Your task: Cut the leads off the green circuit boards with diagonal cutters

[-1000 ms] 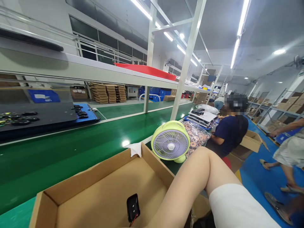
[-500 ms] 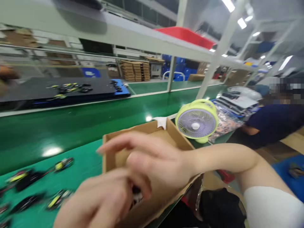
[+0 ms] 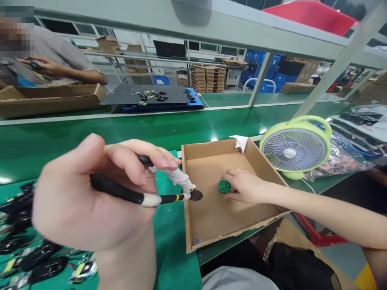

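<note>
My left hand is wrapped around wire cutters, their black handles partly covered in white. The dark jaws of the cutters point right, over the left wall of a shallow cardboard box. Inside that box, my right hand has its fingers closed on a small green circuit board, held low over the bottom. Small silvery clippings lie along the box's near edge.
Several black casings with wires and boards cover the green mat at left. A lime-green fan stands right of the box. Across the green bench, a co-worker sits behind another cardboard box. A shelf beam crosses overhead.
My hands have moved apart: the left is further left with the cutters now plainly visible, the right has gone down into the box with the circuit board. The view has swung left.
</note>
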The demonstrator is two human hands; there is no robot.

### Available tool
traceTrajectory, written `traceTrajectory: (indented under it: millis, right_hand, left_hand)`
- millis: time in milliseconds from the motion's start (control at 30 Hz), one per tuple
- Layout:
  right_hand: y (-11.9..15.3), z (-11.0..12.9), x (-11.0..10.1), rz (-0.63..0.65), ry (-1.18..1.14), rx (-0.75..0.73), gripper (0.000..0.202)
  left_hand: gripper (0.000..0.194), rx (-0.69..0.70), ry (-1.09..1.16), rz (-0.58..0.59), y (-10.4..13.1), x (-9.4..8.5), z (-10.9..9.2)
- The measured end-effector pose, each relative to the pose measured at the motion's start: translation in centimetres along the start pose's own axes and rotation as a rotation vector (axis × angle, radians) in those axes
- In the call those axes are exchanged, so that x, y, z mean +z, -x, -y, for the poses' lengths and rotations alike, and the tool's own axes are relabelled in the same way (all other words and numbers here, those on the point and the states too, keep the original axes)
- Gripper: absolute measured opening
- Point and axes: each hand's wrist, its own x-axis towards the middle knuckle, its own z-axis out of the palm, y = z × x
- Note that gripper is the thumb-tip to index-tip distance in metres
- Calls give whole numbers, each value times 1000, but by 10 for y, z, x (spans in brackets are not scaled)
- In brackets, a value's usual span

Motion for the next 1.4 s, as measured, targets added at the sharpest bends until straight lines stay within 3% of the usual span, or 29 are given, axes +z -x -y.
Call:
traceTrajectory:
  millis: [100, 233, 367, 433, 567, 833, 1067, 1267, 1400]
  right_hand:
    - [4, 18, -3, -103, -146, -84, 50]
    - [12, 44, -20, -316, -401, -244, 51]
    - [-3, 52, -25, -424, -367, -331, 30]
    - [-13, 50, -23, -400, -434, -334, 14]
    - [-18, 46, -23, -319, -536, -322, 19]
    - [-2, 49, -28, -414, -549, -308, 14]
    - [1, 48, -23, -398, -626, -286, 12]
    - [-6, 43, -20, -370, -726, -160, 25]
    - [-9, 38, -20, -402, -744, -140, 31]
  left_hand:
    - [59, 75, 17, 70, 4, 3, 5]
    - [48, 68, -32, 4, 7, 10, 20]
    - [47, 91, -55, 87, 10, 18, 39]
    - [46, 58, -66, 138, 10, 20, 45]
    - [52, -39, -77, 224, 7, 19, 45]
    - [56, -114, -72, 307, 4, 17, 38]
    - [56, -200, -65, 392, -1, 15, 37]
    - [47, -263, -96, 464, -3, 13, 32]
    - [44, -325, 47, 476, -5, 11, 32]
